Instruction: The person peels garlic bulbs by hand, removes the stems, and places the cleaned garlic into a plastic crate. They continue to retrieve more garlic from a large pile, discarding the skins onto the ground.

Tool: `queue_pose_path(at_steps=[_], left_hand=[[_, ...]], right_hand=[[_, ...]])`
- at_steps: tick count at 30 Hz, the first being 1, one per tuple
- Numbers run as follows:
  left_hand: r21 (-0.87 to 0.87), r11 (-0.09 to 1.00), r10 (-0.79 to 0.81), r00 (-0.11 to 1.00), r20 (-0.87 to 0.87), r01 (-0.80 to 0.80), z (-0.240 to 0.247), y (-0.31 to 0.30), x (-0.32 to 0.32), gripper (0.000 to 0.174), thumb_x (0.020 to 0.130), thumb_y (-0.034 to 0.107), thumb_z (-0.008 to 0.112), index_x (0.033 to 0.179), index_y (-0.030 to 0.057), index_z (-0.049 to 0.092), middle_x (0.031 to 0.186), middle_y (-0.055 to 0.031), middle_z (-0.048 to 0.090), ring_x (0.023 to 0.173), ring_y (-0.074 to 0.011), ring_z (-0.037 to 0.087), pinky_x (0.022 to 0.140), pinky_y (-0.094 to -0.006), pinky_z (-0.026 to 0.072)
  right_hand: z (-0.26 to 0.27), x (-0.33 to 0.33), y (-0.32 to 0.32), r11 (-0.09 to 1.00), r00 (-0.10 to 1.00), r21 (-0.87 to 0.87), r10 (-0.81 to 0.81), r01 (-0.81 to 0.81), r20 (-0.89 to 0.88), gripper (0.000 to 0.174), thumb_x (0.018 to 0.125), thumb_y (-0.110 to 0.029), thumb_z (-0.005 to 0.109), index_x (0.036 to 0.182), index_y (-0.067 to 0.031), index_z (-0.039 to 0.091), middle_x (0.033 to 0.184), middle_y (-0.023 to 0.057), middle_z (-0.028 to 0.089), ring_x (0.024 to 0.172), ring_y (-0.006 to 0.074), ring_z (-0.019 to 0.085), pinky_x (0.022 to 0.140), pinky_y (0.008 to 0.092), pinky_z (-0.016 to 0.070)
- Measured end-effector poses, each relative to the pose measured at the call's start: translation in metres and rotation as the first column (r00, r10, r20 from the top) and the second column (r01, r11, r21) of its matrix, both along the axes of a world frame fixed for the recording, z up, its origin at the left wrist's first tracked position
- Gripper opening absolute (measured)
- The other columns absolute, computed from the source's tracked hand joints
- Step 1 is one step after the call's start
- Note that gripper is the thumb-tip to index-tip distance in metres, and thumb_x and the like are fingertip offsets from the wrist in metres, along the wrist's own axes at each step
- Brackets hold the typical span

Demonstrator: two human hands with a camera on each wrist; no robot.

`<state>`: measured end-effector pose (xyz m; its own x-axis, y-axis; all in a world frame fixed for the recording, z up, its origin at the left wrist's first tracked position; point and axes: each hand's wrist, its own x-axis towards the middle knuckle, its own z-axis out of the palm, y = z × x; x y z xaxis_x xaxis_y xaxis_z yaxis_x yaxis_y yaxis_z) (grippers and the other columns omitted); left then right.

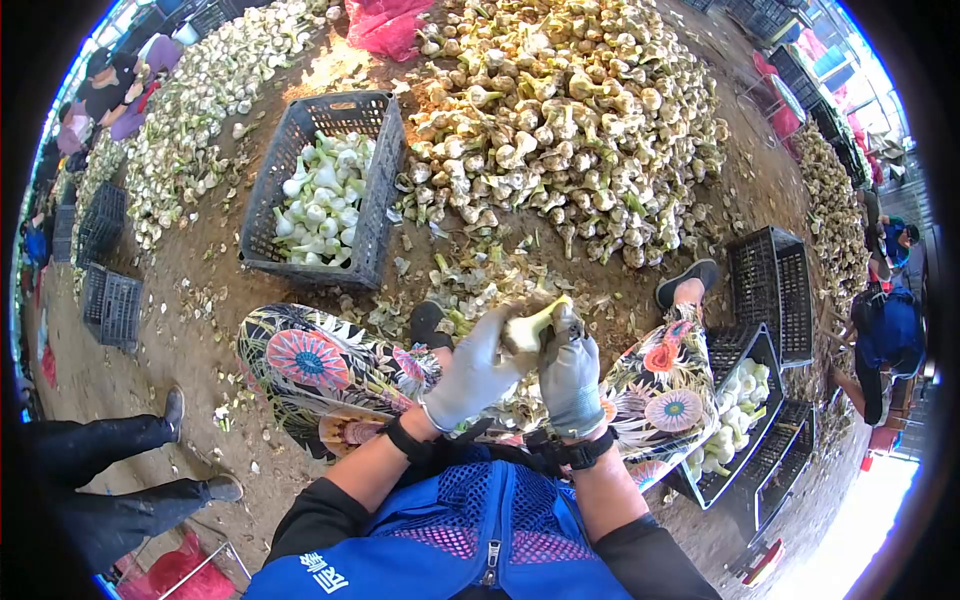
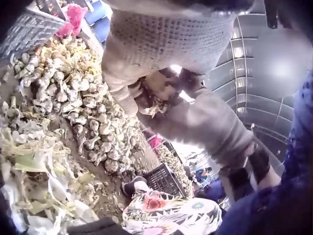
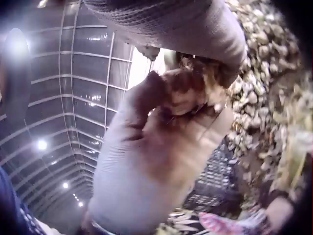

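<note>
Gripping half-hidden garlic bulb (image 1: 527, 326), left hand (image 1: 478, 372), right hand (image 1: 570, 378)

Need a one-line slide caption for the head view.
The left hand and right hand grip a garlic bulb; garlic heap and a crate of trimmed bulbs lie ahead.

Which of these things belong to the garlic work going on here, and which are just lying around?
In use: left hand and right hand, both gripping the garlic bulb; garlic pile; crate of trimmed garlic.
Lying about: far-left crates; red bag; loose skins.
</note>
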<state>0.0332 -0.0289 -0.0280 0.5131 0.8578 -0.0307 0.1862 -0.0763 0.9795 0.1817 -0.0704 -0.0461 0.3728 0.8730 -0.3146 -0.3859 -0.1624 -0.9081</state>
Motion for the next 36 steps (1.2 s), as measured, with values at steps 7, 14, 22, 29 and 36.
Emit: queue_pose_path(at_steps=[7,14,22,29,36], left_hand=[[-0.419,0.908,0.122,0.971,0.204,-0.026,-0.01,0.006,-0.016,0.071,0.087,0.024,0.076,0.14,-0.0068,0.04,0.123,-0.0105,0.056,0.112,-0.0147,0.055,0.098,-0.029,0.0455],[-0.367,0.93,0.05,0.992,0.116,-0.004,0.005,0.003,-0.016,0.062,0.088,0.024,0.07,0.136,-0.0069,0.047,0.117,-0.0087,0.06,0.105,-0.0125,0.057,0.094,-0.0281,0.0462],[-0.363,0.931,0.014,0.993,0.12,0.031,-0.005,0.01,-0.027,0.06,0.093,0.026,0.056,0.141,-0.0067,0.043,0.121,-0.0112,0.06,0.109,-0.0157,0.058,0.095,-0.0275,0.0453],[-0.711,0.639,0.365,0.699,0.615,0.293,-0.001,0.004,-0.03,0.043,0.105,0.035,0.05,0.131,0.0009,0.05,0.109,-0.0105,0.064,0.084,-0.0161,0.061,0.07,-0.0314,0.0507],[-0.836,0.458,0.127,0.909,0.396,0.3,0.012,0.012,-0.048,0.043,0.104,0.046,0.047,0.104,0.0041,0.058,0.078,-0.0033,0.06,0.055,-0.0108,0.048,0.05,-0.0258,0.0361]], right_hand=[[0.012,0.001,-0.004,0.985,0.845,-0.109,0.171,-0.134,0.507,0.035,0.099,-0.028,0.065,0.109,0.0055,0.066,0.087,0.0017,0.068,0.08,0.0074,0.056,0.073,0.0237,0.0461],[0.035,0.003,0.004,0.959,0.858,-0.178,0.277,-0.22,0.432,0.027,0.1,-0.023,0.063,0.105,0.0031,0.068,0.093,0.0057,0.069,0.085,0.0086,0.057,0.077,0.027,0.0478],[0.03,0.007,0.003,0.968,0.959,-0.076,0.248,-0.24,0.138,0.022,0.096,-0.013,0.066,0.11,0.0032,0.068,0.098,0.0043,0.071,0.09,0.009,0.062,0.083,0.0257,0.0496],[0.037,0.007,0.005,0.947,0.939,-0.023,0.322,-0.321,0.123,0.02,0.087,0.002,0.071,0.107,0.0009,0.07,0.096,0.0029,0.071,0.088,0.0101,0.063,0.08,0.0268,0.0507],[0.035,0.009,0.01,0.841,0.412,0.077,0.18,-0.535,0.893,0.027,0.071,-0.021,0.083,0.091,-0.0086,0.07,0.085,0.008,0.066,0.078,0.0321,0.062,0.071,0.039,0.0485]])
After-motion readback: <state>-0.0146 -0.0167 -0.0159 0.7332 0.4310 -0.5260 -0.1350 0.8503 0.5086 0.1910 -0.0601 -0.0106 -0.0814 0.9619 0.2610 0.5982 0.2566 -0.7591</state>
